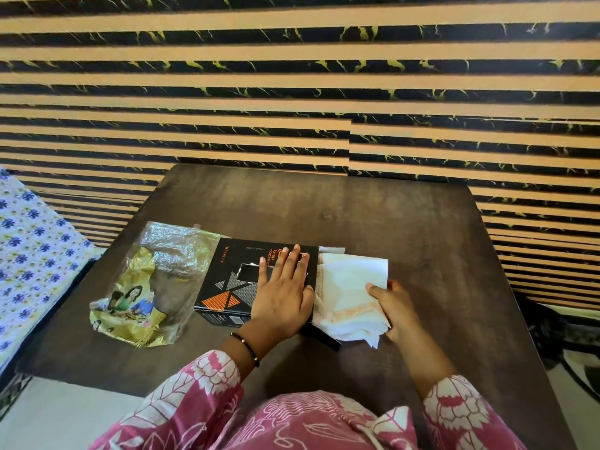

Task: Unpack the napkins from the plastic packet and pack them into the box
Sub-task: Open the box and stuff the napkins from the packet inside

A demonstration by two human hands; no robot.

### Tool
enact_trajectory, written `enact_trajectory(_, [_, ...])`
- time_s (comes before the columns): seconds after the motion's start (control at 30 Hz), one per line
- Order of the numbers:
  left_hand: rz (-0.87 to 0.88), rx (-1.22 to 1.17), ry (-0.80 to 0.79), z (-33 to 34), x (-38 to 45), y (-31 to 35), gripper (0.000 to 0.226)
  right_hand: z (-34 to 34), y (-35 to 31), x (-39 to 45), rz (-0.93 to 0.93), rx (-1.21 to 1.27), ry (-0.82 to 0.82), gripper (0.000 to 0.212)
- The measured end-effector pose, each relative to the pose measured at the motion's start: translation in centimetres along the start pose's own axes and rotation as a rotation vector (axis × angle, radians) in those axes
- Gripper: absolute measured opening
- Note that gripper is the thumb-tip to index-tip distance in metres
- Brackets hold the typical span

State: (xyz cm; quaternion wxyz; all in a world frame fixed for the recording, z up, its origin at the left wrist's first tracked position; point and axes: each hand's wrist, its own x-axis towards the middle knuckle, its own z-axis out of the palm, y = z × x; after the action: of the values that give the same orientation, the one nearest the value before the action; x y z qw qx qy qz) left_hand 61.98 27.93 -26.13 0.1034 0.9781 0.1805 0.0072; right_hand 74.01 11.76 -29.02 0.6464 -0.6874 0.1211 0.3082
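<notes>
On a dark, matte wooden table, the left hand lies flat, fingers spread, pressing on top of a rectangular black cardboard box printed with orange and grey triangles. The right hand is closed around a soft stack of white paper napkins with a faint orange border, held at the box's open right end. Just left of the box lies the crinkled clear-and-yellow plastic packet, limp and flattened.
</notes>
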Motion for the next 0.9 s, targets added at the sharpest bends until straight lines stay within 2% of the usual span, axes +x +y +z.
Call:
enact_trajectory(0.1, [0.004,0.017,-0.002,0.0,0.0,0.0,0.078,0.6,0.3,-0.2,-0.070,-0.151,0.051,0.029])
enact_trajectory(0.23, [-0.002,0.017,-0.013,0.1,0.3,0.0,0.079,2.3,0.5,-1.3,-0.161,-0.344,0.012,0.033])
enact_trajectory(0.4, [0.000,0.022,-0.010,0.0,0.1,0.1,0.077,0.8,0.4,-0.5,-0.127,-0.297,0.040,0.036])
enact_trajectory(0.5, [-0.006,0.021,-0.024,-0.2,-0.1,0.1,0.068,-0.1,0.5,-0.8,-0.070,-0.263,-0.082,0.033])
enact_trajectory(0.6, [0.008,0.028,-0.024,-0.1,-0.3,0.1,0.067,-1.4,0.5,-1.4,0.007,-0.248,-0.147,0.021])
enact_trajectory(0.7, [0.042,0.039,-0.012,0.1,-0.4,0.2,0.073,-1.9,0.9,-1.4,0.015,-0.262,-0.078,0.017])
enact_trajectory(0.8, [0.029,0.041,-0.019,0.1,-0.4,0.3,0.069,-0.5,1.2,-1.4,-0.051,-0.292,-0.002,0.014])
enact_trajectory(0.9, [0.008,0.027,-0.028,0.0,-0.2,0.4,0.065,1.3,1.1,-1.2,-0.075,-0.342,-0.049,0.016])
